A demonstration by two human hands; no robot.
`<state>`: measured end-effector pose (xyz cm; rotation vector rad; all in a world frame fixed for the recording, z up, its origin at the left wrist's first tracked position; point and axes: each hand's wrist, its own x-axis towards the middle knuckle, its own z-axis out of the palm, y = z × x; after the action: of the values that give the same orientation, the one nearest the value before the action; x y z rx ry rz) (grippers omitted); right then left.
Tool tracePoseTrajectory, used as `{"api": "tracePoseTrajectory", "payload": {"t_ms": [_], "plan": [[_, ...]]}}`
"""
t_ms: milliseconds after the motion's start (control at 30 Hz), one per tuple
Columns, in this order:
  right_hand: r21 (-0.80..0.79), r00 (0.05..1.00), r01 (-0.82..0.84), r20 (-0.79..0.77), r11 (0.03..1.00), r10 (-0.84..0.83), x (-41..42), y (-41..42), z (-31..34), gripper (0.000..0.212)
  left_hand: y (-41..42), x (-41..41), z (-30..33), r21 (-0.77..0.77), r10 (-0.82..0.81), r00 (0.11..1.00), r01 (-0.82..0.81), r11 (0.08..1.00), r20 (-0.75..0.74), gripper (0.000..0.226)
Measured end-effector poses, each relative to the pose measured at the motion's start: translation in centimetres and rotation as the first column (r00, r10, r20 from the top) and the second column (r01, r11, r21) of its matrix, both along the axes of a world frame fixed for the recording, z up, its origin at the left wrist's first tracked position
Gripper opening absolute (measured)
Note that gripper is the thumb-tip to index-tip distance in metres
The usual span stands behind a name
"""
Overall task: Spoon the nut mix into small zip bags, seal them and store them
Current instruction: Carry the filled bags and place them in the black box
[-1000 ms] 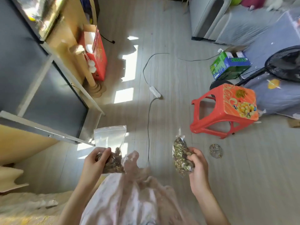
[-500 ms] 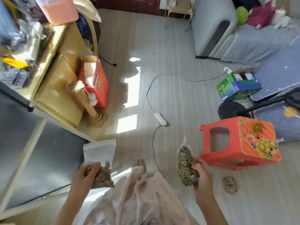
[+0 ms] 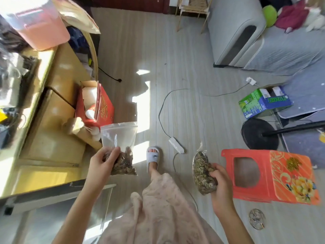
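I stand on a pale wooden floor holding one bag in each hand. My left hand grips the lower part of a clear zip bag, upright, its bottom third filled with brown nuts. My right hand grips a second, fuller bag packed with greenish seeds, its top twisted to a point. Both bags hang in the air above the floor, about half a metre apart. A third small round packet lies on the floor at the lower right.
A yellow wooden cabinet with a cluttered top and a pink bin runs along the left. A red box leans against it. An orange plastic stool stands right of my hand. A power strip and cable cross the floor ahead.
The view has tilted up and forward as I walk; the cabinet top has come into view. Both hands keep their bags, and my slippered foot now shows between them.
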<state>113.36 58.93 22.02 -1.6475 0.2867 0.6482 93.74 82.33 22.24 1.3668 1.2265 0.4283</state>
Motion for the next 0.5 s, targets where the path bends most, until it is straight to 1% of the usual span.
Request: {"api": "tracePoseTrajectory", "payload": {"t_ms": [233, 367, 500], "plan": [[0.017, 0.998, -0.044, 0.038, 0.999, 0.043, 9.6, 12.3, -1.5, 0.027, 8.2, 6.1, -2.5, -0.024, 0.064, 0.997, -0.065, 0.998, -0.038, 0.024], [0.022, 0.997, -0.073, 0.018, 0.997, 0.072, 14.7, 18.8, -0.9, 0.025, 13.9, 9.1, -2.4, 0.028, 0.061, 0.993, -0.058, 0.998, -0.099, 0.024], [0.025, 0.996, -0.083, 0.02, 0.996, 0.082, 19.2, 24.3, -0.6, 0.025, 19.4, 12.7, -2.6, 0.039, 0.079, 0.988, -0.075, 0.996, -0.134, 0.019]]}}
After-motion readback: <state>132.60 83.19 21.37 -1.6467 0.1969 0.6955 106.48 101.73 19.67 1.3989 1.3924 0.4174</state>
